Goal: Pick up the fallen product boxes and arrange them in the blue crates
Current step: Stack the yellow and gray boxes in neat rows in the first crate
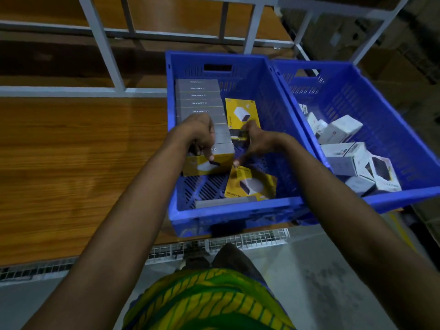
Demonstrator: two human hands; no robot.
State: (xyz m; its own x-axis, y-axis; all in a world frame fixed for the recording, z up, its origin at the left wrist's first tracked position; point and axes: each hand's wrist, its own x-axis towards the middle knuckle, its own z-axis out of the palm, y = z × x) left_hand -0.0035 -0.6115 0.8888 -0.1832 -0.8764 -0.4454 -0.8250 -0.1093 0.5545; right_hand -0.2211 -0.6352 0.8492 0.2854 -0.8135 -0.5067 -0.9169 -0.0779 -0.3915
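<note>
- left hand: fingers curled down over the front box, gripping its top edge.
- right hand: fingers half curled, tips pointing down-left just beside the front box. A dark box edge sits against the hand; can't tell if it's gripped.
- front box: grey top, yellow face with a product picture, standing on edge. It's the near end of a row of like boxes (white logo print on each grey top), packed along the left wall of the left crate.
- far flat box: yellow, face up on the crate floor, behind the right hand.
- near flat box: yellow, face up by the front wall, grey box just in front of it.
- right crate: rim touching the left one, holds jumbled white boxes.
- left crate sits on a wood shelf, white frame behind.
</note>
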